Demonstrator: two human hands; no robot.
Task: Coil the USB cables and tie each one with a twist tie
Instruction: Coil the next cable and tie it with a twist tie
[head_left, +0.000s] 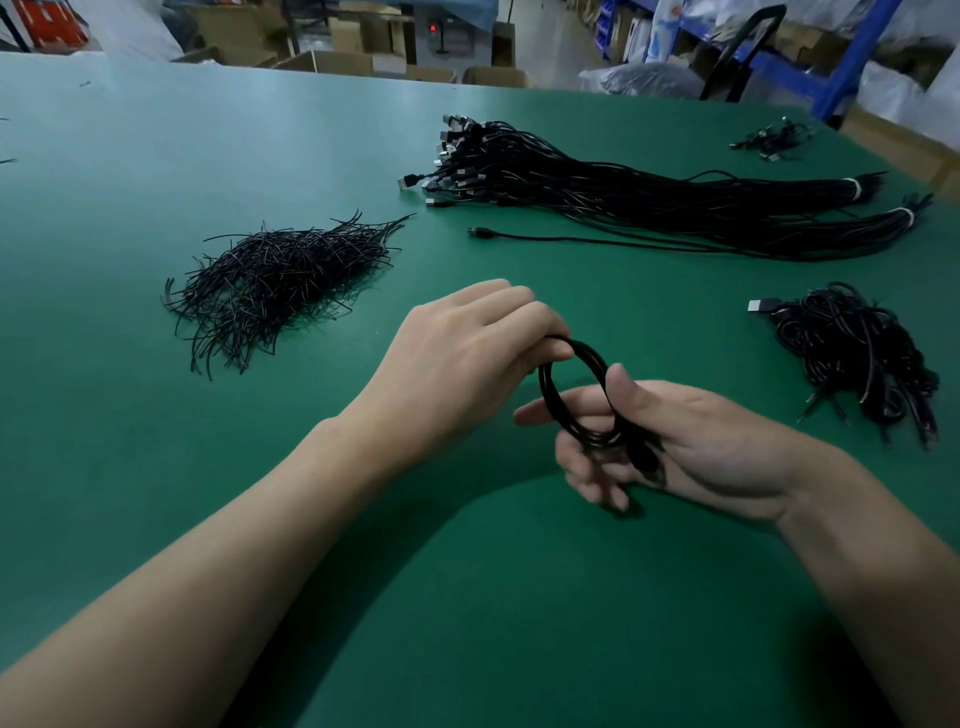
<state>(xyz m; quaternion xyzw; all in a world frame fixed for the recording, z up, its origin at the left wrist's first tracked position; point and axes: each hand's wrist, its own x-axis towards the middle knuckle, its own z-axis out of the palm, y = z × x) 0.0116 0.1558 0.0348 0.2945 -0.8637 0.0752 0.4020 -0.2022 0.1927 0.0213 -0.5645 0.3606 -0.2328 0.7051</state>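
A coiled USB cable (575, 387) sits in a two-handed grip: the left hand (467, 358) pinches its top, and the right hand (696, 447) curls round its lower loops, perhaps over the plug. On the table (156, 171), twist ties (280, 286) lie beyond-left, bundled cables (649, 197) lie ahead, and a heap of coiled cables (857, 358) lies to the right.

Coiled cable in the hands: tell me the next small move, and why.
Probably hold the coiled cable with the right hand alone and send the left hand to the twist tie pile. Both hands grip the loop, it looks fully wound, and no tie is on it yet.
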